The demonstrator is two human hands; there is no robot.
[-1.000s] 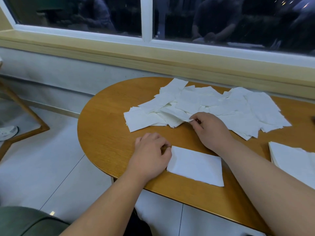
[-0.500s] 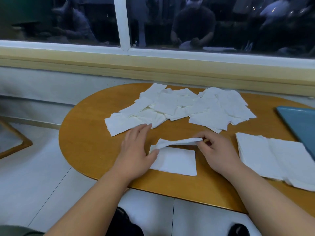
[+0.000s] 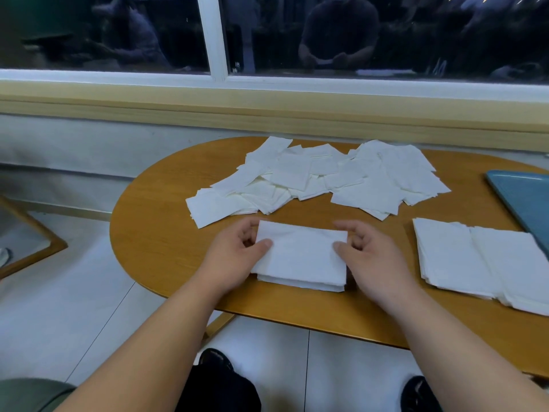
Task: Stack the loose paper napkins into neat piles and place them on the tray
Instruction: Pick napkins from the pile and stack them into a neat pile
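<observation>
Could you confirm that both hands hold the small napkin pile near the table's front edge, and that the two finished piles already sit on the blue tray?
Not quite: the head view shows the finished piles lying on the table beside the blue tray, not on it. The left hand and right hand do hold the small pile.
</observation>
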